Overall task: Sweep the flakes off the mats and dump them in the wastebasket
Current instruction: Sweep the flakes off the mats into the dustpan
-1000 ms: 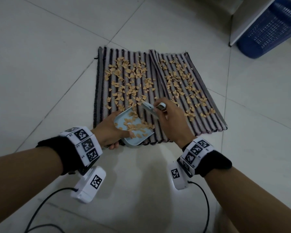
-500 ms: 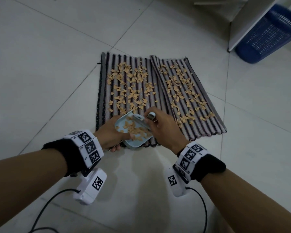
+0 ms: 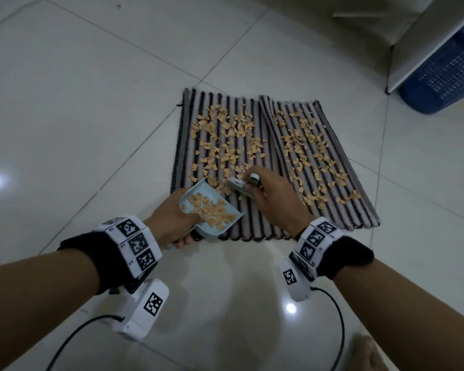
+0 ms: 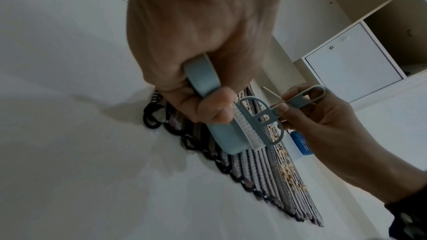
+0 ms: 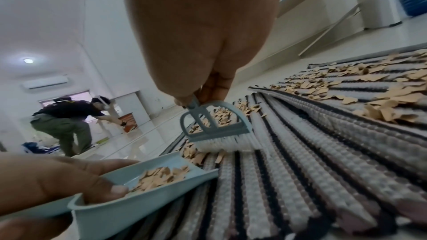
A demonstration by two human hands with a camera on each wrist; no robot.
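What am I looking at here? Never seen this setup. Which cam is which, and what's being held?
No machine: a person's bare hands, with tagged bands and a small camera on each wrist. The big picture comes from a head camera looking down; the other two look along each hand. The left hand grips a pale blue dustpan partly filled with flakes. The right hand's fingers pinch a small brush on the left mat. A second mat lies beside it; the blue wastebasket stands at the far right.

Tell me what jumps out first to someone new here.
Tan flakes litter two striped mats side by side on the white tile floor. At the near edge, the left hand holds a flake-filled dustpan while the right hand works a small brush.
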